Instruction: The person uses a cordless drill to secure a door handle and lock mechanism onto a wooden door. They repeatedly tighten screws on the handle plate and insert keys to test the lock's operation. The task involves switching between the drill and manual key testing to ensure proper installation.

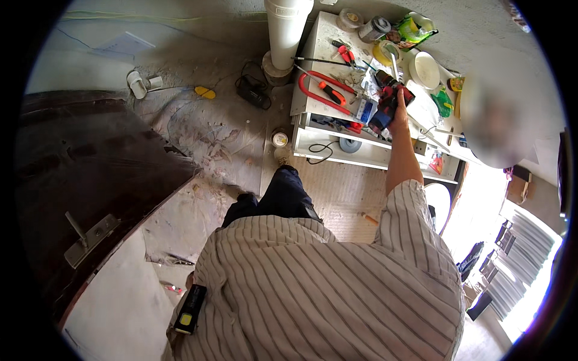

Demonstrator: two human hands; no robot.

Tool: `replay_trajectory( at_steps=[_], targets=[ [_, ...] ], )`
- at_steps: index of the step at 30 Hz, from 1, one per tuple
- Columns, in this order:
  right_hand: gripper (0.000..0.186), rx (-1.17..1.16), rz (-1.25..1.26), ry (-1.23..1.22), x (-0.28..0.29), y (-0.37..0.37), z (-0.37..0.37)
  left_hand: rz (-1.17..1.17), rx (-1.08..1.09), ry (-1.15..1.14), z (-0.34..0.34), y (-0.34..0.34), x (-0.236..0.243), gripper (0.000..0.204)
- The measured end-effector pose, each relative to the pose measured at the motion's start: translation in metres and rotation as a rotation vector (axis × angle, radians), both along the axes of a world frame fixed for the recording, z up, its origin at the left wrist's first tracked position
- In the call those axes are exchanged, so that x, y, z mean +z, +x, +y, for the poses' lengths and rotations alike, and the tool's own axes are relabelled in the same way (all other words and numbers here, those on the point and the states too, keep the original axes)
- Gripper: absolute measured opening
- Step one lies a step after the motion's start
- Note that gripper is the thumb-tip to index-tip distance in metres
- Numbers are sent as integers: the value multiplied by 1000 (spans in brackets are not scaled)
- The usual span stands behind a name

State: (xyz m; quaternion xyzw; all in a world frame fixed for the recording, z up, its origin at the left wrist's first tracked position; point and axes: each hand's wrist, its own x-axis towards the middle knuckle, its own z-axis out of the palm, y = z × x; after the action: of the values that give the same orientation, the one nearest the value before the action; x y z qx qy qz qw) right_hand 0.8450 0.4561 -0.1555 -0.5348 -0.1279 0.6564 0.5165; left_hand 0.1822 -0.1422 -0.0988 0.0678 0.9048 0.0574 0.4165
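My right hand [400,116] is closed around a red and black cordless drill [385,103] above the cluttered top of a white cabinet [314,45]. The drill's chuck points up and to the left, among the tools. Just left of it lie a red hacksaw frame [309,91], an orange and black screwdriver [332,93] and red-handled pliers [345,54]. A black work light [191,309] with a yellow lamp sits against the left side of my striped shirt. Only a sliver of skin shows above that light; the fingers of my left hand do not show.
Bowls, jars and a green bag [416,29] crowd the cabinet's far side. Its open shelf holds a grey disc [350,145] and a cable. A white pipe [285,36] stands at the cabinet's left. On the dusty floor lie a black charger [253,91] and pipe fittings [138,85]. A dark door [90,174] fills the left.
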Motion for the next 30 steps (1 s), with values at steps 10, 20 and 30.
replay_trajectory(
  at_steps=[10, 20, 30],
  targets=[
    [75, 95, -779, -130, -21, 40, 9, -14, 12, -58, 23, 20, 2, 27],
    [35, -72, -1509, -92, 40, -41, -4, -38, 20, -67, 37, 37, -3, 28],
    [37, 952, -1548, -375, -4, -67, 90, -33, 93, -44, 17, 62, 2, 31]
  ],
)
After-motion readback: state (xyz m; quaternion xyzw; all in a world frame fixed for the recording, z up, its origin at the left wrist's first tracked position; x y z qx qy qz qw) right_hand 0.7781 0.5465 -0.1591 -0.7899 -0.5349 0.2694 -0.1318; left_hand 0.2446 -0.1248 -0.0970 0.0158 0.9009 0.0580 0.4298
